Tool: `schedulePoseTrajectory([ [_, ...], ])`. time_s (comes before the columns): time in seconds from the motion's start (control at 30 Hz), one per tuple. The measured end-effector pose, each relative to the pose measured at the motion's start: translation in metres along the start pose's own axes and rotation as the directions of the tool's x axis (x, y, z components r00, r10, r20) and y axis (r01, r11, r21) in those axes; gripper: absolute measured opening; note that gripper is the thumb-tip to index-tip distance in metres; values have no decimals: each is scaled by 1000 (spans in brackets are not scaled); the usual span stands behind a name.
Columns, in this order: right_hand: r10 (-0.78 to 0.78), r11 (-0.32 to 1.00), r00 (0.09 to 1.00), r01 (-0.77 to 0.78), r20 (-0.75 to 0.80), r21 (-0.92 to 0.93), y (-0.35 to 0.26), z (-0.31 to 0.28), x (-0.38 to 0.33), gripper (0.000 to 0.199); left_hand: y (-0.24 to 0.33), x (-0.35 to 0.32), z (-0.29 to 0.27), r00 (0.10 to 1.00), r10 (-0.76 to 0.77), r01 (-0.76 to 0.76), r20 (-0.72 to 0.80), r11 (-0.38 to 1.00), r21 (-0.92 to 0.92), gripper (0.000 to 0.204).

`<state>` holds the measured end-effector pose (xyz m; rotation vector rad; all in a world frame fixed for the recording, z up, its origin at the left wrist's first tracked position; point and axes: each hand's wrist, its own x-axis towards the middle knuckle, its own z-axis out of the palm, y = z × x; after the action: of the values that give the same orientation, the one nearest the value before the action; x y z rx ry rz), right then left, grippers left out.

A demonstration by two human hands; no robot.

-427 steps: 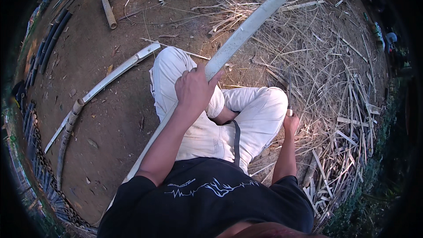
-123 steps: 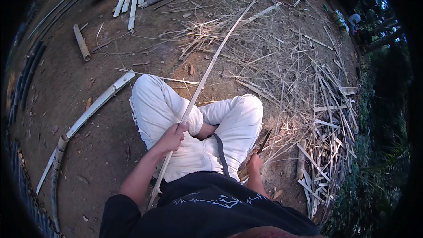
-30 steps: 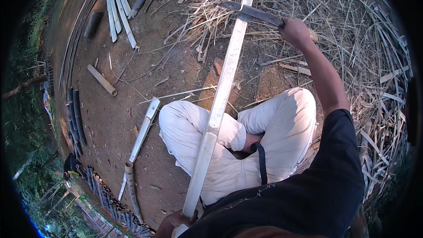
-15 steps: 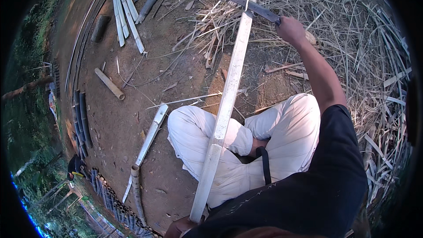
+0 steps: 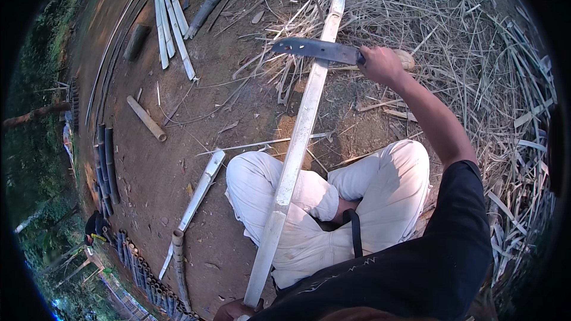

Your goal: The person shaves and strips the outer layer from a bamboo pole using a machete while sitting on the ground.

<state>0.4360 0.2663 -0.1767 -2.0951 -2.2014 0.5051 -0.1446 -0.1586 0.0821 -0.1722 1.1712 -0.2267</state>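
A long split bamboo strip [image 5: 305,116] with a pale inner face slants over my crossed legs, from the lower edge up to the far edge. My left hand [image 5: 234,310] is closed round its near end, partly cut off by the frame. My right hand [image 5: 380,65] is wrapped round the wooden handle of a machete [image 5: 333,52]. The machete's broad dark blade lies across the strip at its far part, its tip pointing left. Small pale chips stick to the blade. Beyond the blade, the strip's surface has a rough, notched spot.
Bamboo shavings [image 5: 470,77] heap up ahead and to the right. Several split strips [image 5: 169,18] lie at the far left. A short bamboo piece [image 5: 146,118] and another strip [image 5: 202,190] rest on the dirt to my left, near cut bamboo poles [image 5: 148,276]. A person [image 5: 95,226] is at the far left.
My right hand has drawn the machete nearer along the strip. Its blade now lies more level and further left. The strip's near end has shifted slightly left with my left hand.
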Motion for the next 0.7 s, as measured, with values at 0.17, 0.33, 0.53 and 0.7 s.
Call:
schedulePoseTrajectory([
  [0.17, -111, 989, 993, 107, -41, -98, 74, 22, 6, 27, 15, -14, -9, 999, 5, -1, -50, 998, 65, 24],
  [0.33, 607, 794, 777, -588, -166, 153, 114, 5, 50, 31, 2, -23, 3, 993, 40, -33, -109, 997, 70, 25],
  [0.53, 474, 880, 860, -454, -188, 141, 44, 11, -69, 26, 32, 8, 3, 991, 76, -60, -114, 989, 134, 25],
  [0.7, 639, 769, 749, -617, -176, 167, 25, 48, -168, 31, 69, 33, 12, 976, 173, -128, -130, 946, 298, 26],
])
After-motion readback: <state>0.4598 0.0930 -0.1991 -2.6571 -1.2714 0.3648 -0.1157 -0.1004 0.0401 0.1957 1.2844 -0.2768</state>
